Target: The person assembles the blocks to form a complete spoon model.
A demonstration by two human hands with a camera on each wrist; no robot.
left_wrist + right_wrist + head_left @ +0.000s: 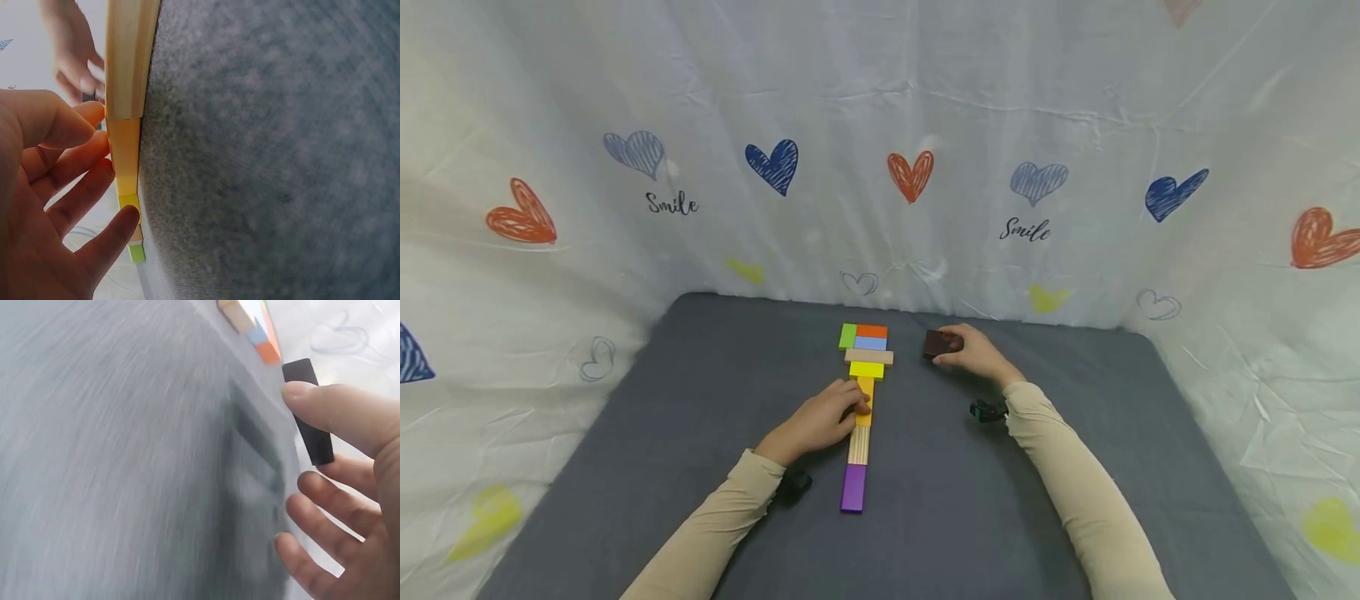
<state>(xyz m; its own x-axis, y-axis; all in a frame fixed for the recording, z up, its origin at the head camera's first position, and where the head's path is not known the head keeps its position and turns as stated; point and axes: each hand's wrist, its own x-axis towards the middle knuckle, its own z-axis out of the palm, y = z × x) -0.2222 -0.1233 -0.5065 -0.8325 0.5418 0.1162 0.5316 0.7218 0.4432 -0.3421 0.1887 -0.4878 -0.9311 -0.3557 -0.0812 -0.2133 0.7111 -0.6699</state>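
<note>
My right hand (973, 354) pinches a dark brown block (315, 440) between thumb and fingers, to the right of a row of coloured blocks; in the right wrist view the block is held over the grey cloth. Fingertips of my left hand (827, 417) touch the side of an orange block (127, 150) in the middle of that row. Nearer me follow pale wooden pieces (858, 446) and a purple block (853, 487). Beyond the orange one come a yellow block (867, 369), a crosswise tan block (868, 357), then green (847, 336), red-orange (872, 331) and blue blocks (870, 343).
Grey cloth (760, 358) covers the table under the row. Behind and at both sides hangs a white curtain (850, 100) printed with hearts and lettering, meeting the table's far edge. A small dark wrist device (988, 411) shows by each wrist.
</note>
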